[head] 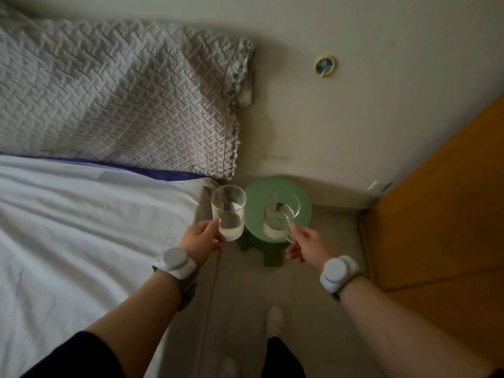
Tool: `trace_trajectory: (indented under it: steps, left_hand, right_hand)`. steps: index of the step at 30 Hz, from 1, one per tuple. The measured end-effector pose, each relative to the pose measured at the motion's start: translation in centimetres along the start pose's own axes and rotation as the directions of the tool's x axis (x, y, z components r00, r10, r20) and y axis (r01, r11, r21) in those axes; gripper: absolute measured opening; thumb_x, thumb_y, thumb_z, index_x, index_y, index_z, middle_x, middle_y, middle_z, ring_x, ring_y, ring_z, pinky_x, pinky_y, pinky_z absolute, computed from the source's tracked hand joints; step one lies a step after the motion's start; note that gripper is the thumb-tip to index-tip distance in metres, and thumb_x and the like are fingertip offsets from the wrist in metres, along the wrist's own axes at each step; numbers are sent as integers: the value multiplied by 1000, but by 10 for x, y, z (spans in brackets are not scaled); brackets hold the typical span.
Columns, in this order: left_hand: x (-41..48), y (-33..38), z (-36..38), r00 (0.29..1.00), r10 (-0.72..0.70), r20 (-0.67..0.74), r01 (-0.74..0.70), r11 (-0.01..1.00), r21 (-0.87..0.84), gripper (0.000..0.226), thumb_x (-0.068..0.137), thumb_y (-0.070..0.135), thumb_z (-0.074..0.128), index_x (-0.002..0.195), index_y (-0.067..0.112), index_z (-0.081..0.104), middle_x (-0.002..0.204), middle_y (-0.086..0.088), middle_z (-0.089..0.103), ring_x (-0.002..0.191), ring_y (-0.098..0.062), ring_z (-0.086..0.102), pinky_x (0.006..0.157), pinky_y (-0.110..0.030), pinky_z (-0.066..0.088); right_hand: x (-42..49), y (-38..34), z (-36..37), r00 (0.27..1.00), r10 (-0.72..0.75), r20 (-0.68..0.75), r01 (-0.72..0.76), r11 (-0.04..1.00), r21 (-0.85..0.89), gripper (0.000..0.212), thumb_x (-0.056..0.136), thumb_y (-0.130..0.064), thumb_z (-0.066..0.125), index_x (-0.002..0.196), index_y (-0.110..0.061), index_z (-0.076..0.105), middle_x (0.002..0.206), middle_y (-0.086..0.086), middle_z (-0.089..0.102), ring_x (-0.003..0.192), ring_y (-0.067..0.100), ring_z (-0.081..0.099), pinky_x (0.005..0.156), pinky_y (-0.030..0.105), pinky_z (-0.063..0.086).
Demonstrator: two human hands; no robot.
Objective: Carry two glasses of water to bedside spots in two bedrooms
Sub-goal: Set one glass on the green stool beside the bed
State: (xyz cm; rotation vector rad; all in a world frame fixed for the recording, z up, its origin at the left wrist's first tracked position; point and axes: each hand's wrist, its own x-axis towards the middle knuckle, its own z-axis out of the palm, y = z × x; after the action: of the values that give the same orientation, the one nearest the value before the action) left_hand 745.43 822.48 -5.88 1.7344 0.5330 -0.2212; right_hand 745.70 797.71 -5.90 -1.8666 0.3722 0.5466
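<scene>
Stool [303, 196] beneath glass [276, 225] in right hand [306, 246].

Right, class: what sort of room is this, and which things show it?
Most likely a bedroom: a white-sheeted bed, a quilted grey pillow, and a green stool beside it.

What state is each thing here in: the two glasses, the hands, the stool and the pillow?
Left glass: upright, partly filled with water, held off the bed.
Right glass: partly filled, held by its handle over the stool; whether it touches the stool is unclear.
Left hand: grips the left glass.
Right hand: pinches the right glass's handle.
Stool: standing beside the bed.
Pillow: lying flat.
</scene>
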Motion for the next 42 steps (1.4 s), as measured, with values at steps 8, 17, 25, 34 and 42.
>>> trace_trajectory:
  steps: [8,17,25,34,42]
  left_hand:
    - [86,-2,33,990,-108,-86,100,991,-92,37,86,26,53,52,13,60,52,3,65,62,-15,64,63,-28,57]
    - [173,-28,63,979,-186,-88,180,981,-69,35,81,35,55,52,21,67,69,-6,69,80,-27,68,81,-39,57]
    - [228,-68,83,975,-198,-102,194,980,-51,32,63,51,56,60,23,71,59,5,70,71,-20,66,85,-49,55]
    - [240,-95,101,979,-184,-92,179,982,-60,33,65,49,57,56,20,69,59,3,70,74,-26,66,88,-54,53]
    - [244,-104,103,979,-186,-84,179,980,-84,34,67,49,58,54,19,67,56,4,67,75,-27,67,87,-50,54]
  right_hand:
    - [134,16,-10,996,67,54,-67,998,-10,28,93,-44,43,81,-24,60,66,6,64,61,19,60,61,31,46]
    - [255,41,1,975,185,122,-176,981,-79,33,93,-39,43,75,-16,58,69,6,63,65,20,58,69,35,46]
    - [333,84,8,955,229,187,-175,947,-269,10,89,-18,51,79,-15,51,81,6,60,76,20,55,82,39,46]
    - [383,119,17,936,300,183,-198,880,-431,14,84,-16,56,97,-10,52,91,7,57,83,23,54,74,32,40]
    - [412,138,25,941,318,119,-265,906,-330,10,84,-12,55,84,-16,46,89,6,61,81,22,56,79,35,45]
